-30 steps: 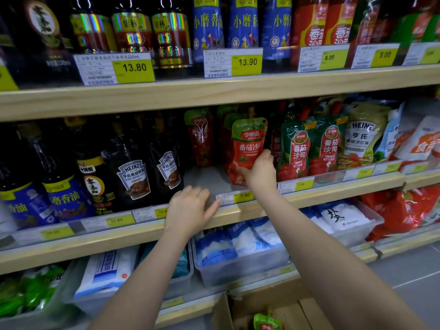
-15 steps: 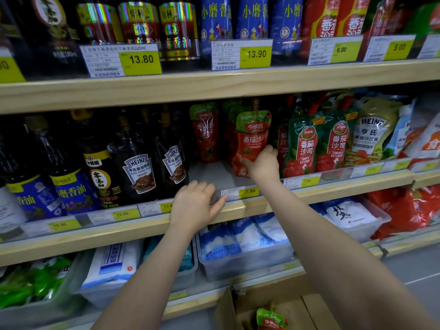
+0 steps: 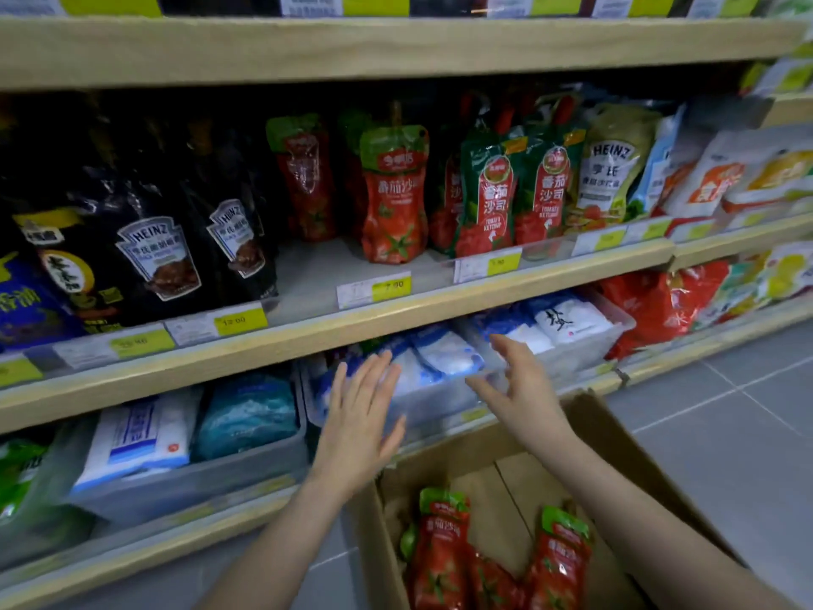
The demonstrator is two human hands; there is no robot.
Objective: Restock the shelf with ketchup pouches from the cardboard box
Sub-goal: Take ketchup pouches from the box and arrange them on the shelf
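The wooden shelf (image 3: 440, 301) spans the view; the open cardboard box (image 3: 616, 438) sits at five o'clock on the floor. A red ketchup pouch (image 3: 394, 200) with a green top stands upright on the shelf at twelve; more pouches (image 3: 440, 552) lie in the box. The left hand (image 3: 358, 429) and right hand (image 3: 525, 389) hover above the box, fingers spread, empty.

Three ketchup pouches (image 3: 440, 552) lie in one cardboard box (image 3: 616, 438); two Heinz black pouches (image 3: 158, 261) stand on the shelf (image 3: 396, 310).
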